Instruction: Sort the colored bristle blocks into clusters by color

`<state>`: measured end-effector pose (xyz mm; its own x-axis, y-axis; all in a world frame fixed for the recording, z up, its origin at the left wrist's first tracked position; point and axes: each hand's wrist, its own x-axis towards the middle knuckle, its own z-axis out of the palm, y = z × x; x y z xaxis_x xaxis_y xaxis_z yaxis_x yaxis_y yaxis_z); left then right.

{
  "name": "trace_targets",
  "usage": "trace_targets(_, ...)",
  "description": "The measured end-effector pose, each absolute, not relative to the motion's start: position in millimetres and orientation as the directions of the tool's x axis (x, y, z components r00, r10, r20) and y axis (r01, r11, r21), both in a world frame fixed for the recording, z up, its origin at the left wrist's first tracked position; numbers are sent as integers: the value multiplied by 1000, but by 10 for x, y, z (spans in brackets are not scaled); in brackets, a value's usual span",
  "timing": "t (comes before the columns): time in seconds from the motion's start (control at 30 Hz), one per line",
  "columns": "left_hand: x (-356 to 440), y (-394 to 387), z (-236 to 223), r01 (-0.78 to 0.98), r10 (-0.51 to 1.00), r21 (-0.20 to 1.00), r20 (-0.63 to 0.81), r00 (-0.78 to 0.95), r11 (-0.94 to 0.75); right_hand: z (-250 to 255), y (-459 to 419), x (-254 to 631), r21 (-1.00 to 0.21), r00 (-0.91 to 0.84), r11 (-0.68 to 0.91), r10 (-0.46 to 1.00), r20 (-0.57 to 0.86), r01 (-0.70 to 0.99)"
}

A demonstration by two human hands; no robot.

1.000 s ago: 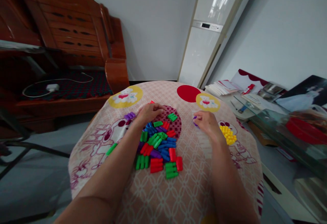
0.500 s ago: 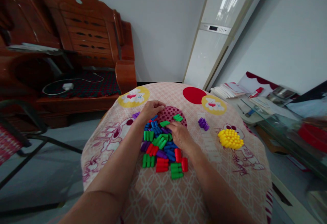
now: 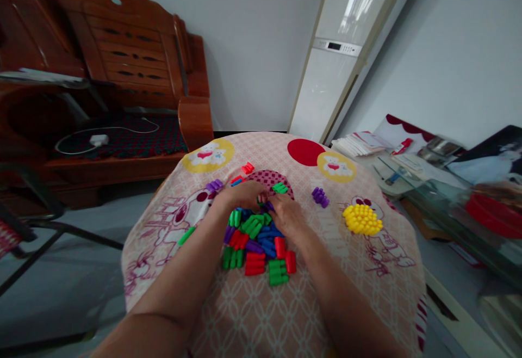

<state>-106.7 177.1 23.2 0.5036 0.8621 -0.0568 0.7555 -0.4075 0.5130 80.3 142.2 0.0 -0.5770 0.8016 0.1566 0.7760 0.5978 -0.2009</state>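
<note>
Middle of the counter (image 3: 240, 314), left hand (image 3: 249, 192) and right hand (image 3: 287, 215) close together at the heap of coloured pieces (image 3: 253, 226), fingers half-curled by a purple piece (image 3: 268, 205); whether either grips it, I can't tell! Purple cluster (image 3: 320, 197) rightward, yellow cluster (image 3: 362, 220) nearer the right edge.

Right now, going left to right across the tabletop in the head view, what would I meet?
Lone green block, left purple block, left hand, right hand, purple cluster, yellow cluster.
</note>
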Motion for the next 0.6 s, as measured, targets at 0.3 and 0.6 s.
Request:
trace_targets(0.3,-1028,1792,196,731,843,511,-22,537,-452,88,1447,850,-219,-500,505,862,80,835)
trace_targets(0.6,-995,1815,175,624,825,677,-43,563,-390,178,1563,1034,-491,-437,441,890,131,751)
